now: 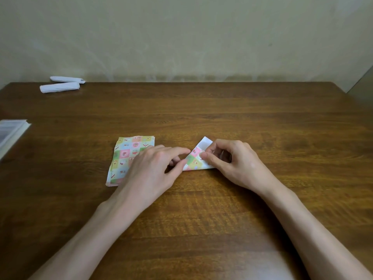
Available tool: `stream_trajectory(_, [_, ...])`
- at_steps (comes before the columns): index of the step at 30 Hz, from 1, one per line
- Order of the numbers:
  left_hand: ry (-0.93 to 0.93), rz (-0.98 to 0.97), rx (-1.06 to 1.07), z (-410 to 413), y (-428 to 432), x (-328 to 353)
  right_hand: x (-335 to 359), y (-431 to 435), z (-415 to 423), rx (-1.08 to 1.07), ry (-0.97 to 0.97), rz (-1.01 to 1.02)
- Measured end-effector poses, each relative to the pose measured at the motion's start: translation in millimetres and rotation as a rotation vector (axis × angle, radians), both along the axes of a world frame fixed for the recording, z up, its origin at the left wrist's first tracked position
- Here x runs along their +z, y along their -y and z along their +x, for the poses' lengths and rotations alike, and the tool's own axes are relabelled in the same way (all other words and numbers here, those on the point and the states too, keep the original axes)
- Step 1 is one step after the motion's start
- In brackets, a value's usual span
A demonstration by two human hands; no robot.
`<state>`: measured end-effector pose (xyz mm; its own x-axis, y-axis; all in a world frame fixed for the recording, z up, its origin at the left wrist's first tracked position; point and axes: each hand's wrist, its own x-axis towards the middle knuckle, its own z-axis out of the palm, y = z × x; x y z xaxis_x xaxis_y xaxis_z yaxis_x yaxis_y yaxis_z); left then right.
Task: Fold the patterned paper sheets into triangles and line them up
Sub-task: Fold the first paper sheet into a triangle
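A stack of patterned paper sheets (pixel 126 154) in pastel squares lies flat on the wooden table (pixel 242 122), left of centre. To its right lies one partly folded patterned sheet (pixel 194 161), triangular, with a white corner sticking up at the back. My left hand (pixel 151 168) reaches over the stack's right part, its index finger and thumb touching the folded sheet's left edge. My right hand (pixel 232 160) pinches the folded sheet from the right with thumb and curled fingers, hiding its right part.
Two white rolled paper pieces (pixel 60 86) lie at the table's far left corner by the wall. A clear plastic packet (pixel 10 134) sits at the left edge.
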<state>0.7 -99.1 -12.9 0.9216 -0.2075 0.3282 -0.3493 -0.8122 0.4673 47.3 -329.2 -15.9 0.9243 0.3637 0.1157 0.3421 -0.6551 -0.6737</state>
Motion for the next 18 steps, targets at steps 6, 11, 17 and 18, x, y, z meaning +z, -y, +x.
stream_trajectory(6, [0.074,0.089,-0.009,0.0,3.1,0.2,-2.6,-5.4,1.4,-0.086,-0.008,-0.02])
stream_trajectory(11, [0.044,0.128,-0.052,-0.8,-2.1,-1.4,-1.8,-10.5,1.8,-0.145,-0.036,-0.032])
stream_trajectory(17, [0.031,0.129,-0.069,0.0,-3.9,-4.6,-1.7,-12.6,0.1,-0.173,-0.004,-0.045])
stream_trajectory(18, [0.029,0.126,-0.072,-0.1,-4.2,-4.8,-1.7,-13.2,0.1,-0.177,0.002,-0.047])
